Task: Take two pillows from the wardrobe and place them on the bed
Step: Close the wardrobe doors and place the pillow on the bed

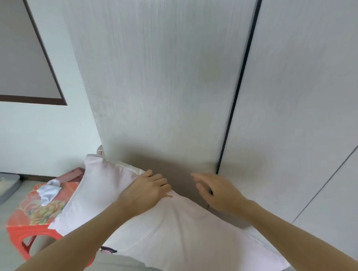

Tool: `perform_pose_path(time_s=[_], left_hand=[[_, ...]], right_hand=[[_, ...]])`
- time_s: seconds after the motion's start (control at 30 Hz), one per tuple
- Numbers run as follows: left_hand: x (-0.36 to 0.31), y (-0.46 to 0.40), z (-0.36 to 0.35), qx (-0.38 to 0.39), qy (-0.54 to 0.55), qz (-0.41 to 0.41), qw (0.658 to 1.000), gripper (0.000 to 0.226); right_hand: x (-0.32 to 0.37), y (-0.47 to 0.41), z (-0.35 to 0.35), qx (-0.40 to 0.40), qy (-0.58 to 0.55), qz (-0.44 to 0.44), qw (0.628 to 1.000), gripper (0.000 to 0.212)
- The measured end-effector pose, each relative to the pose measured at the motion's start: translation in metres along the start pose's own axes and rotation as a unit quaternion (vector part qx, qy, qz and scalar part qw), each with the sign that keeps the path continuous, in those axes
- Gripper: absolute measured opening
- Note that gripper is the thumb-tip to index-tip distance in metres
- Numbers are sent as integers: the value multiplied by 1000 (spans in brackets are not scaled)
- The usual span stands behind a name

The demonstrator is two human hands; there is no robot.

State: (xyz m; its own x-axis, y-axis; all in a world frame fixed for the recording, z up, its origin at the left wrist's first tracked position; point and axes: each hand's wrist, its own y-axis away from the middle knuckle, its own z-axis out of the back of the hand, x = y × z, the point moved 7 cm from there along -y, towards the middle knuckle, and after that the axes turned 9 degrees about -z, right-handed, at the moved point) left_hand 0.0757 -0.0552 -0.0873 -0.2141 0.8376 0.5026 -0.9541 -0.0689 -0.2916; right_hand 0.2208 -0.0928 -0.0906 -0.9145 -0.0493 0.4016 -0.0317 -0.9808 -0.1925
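A pale pink pillow fills the lower middle of the head view, held against my body in front of the white wardrobe doors. My left hand grips its upper edge with curled fingers. A second whitish pillow edge shows just behind the first; how it is held is hidden. My right hand hovers open, fingers spread, just above the pillow's right part and close to the dark gap between the two wardrobe doors. The doors look shut. No bed is in view.
A red plastic stool with a floral top and a white cloth on it stands at the lower left, partly behind the pillow. A grey tray lies on the floor at far left. A dark-framed panel hangs on the left wall.
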Motion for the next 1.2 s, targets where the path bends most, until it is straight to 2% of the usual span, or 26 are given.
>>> perform_pose_path(time_s=[0.1,0.17,0.2,0.27,0.4,0.5,0.6,0.67,0.73,0.83,0.9,1.07,1.2], left_hand=[[9,31,8,0,7,65,998,40],[15,57,14,-8,20,119,993,52],[17,73,18,-15,20,149,989,59],[24,105,29,-15,19,209,978,63],[40,175,47,17,-20,316,948,34],[51,242,70,40,-73,379,922,33],[70,319,101,21,-104,460,882,32],[82,385,127,4,-125,515,848,31],[89,451,151,3,-148,563,813,25],[73,550,188,30,-163,648,744,35],[55,610,212,78,-169,680,709,45],[39,702,265,181,-184,700,666,61],[24,765,303,207,-222,712,634,42]], right_hand=[[14,16,-60,161,-55,-19,985,67],[32,16,-93,212,-30,-10,977,88],[43,14,-106,215,-17,-4,977,91],[70,5,-126,182,-10,4,983,83],[141,-7,-157,54,-28,69,996,35],[211,-16,-180,19,-93,107,990,15],[293,-34,-205,21,-124,142,982,10],[363,-41,-224,33,-147,171,974,23],[426,-43,-239,31,-175,200,964,23],[515,-29,-267,45,-186,259,947,13],[577,-15,-286,60,-191,306,931,8],[710,26,-311,77,-244,425,869,2],[802,62,-336,112,-268,490,822,1]])
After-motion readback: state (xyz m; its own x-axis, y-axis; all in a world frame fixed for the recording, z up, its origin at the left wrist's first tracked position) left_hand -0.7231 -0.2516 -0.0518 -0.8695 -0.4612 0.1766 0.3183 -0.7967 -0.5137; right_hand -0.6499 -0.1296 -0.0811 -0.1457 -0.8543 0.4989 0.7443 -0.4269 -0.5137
